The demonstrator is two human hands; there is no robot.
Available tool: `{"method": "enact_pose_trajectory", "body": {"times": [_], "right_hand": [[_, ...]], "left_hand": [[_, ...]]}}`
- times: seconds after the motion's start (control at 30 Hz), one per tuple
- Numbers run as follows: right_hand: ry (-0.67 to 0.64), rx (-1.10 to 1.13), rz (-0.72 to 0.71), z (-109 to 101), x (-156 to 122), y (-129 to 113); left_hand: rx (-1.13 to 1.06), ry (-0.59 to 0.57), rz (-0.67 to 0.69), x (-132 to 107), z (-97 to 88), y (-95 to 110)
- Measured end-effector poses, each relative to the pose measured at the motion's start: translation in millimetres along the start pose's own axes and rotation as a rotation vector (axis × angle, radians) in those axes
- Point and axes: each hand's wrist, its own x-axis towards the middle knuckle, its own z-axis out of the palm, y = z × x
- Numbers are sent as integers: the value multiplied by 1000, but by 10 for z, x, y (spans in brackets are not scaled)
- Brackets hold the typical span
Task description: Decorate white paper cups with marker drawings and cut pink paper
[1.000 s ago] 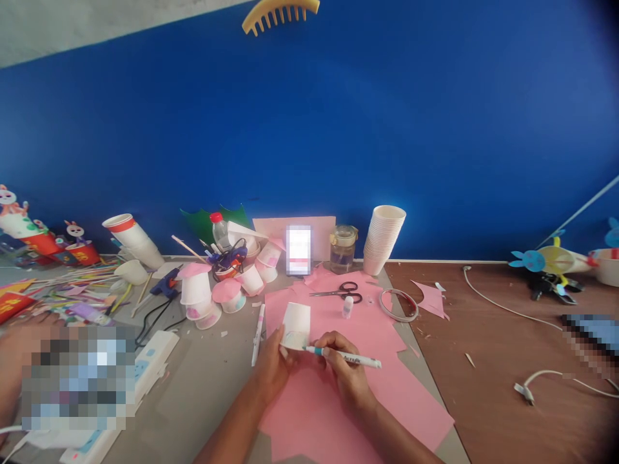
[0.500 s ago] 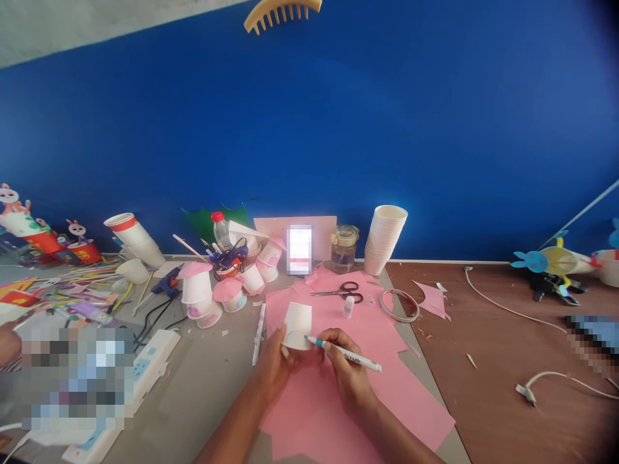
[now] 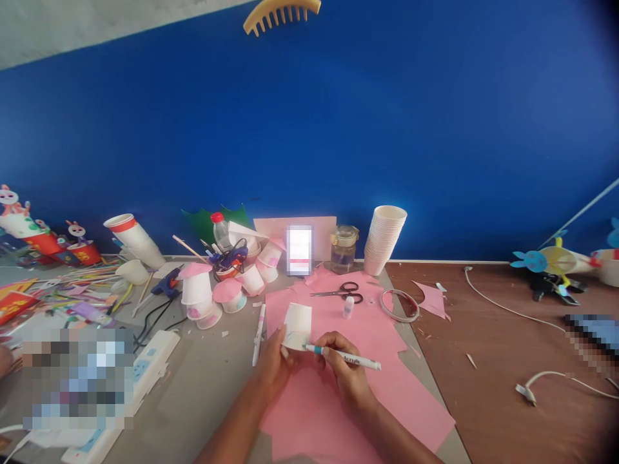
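Observation:
My left hand [image 3: 275, 362] is closed around the lower left side of a small white paper cup [image 3: 298, 322], which has faint bluish lines near its lower end. In my right hand [image 3: 344, 368] is a white acrylic marker [image 3: 360, 361] with a teal collar. Its tip meets or nearly meets the lower right part of the cup. Both hands are over large pink paper sheets [image 3: 329, 412]. Beyond them lie black-handled scissors [image 3: 349, 292] and a small glue bottle [image 3: 348, 308]. Another white marker [image 3: 259, 335] lies left of the cup.
A tall stack of paper cups [image 3: 385, 238] stands by a glass jar [image 3: 343, 248]. To the right is a tape roll [image 3: 400, 305]. Pink-topped cups [image 3: 196, 287], a glue gun [image 3: 167, 281] and a power strip [image 3: 155, 354] are on the left. Another person's hand [image 3: 4, 357] shows at the left edge.
The marker's tip has shifted slightly left and down along the cup with my right hand. My left hand stays in place. The other person's hand has drawn back toward the left edge.

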Motion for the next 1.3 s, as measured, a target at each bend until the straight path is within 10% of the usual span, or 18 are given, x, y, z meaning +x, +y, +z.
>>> {"method": "enact_pose_trajectory", "body": {"times": [1.3], "right_hand": [[34,33,6,-10,16,-7]], "left_hand": [[76,2,5,-11,-10,-4]]}}
